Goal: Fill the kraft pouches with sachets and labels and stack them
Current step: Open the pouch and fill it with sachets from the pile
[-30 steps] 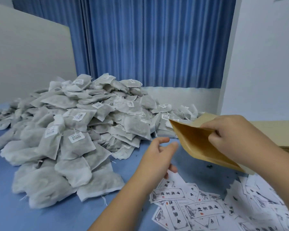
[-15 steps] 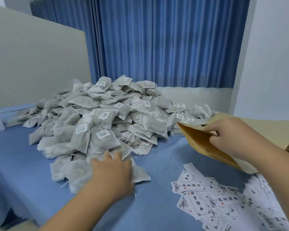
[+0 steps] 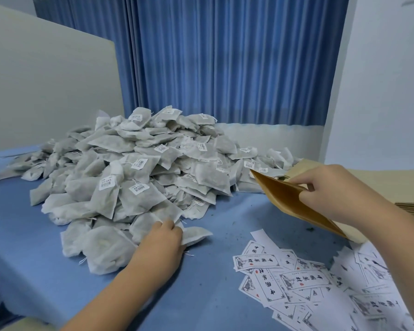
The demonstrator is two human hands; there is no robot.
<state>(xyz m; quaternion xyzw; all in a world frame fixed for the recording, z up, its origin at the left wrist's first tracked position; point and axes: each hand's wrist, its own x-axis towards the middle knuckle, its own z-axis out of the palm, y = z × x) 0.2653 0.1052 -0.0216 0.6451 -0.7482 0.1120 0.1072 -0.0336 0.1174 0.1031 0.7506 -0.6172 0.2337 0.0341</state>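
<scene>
The left hand (image 3: 163, 242) is low in the middle of the frame, at the near edge of the big pile of sachets (image 3: 141, 177). Its fingers bend down onto one sachet (image 3: 196, 234) (the tips are hidden, so I cannot tell if they hold it). The right hand (image 3: 328, 194), at the right, pinches the edge of a brown pouch (image 3: 280, 199) and holds it tilted above the blue table (image 3: 225, 216). Labels (image 3: 296, 278) lie in the lower right.
</scene>
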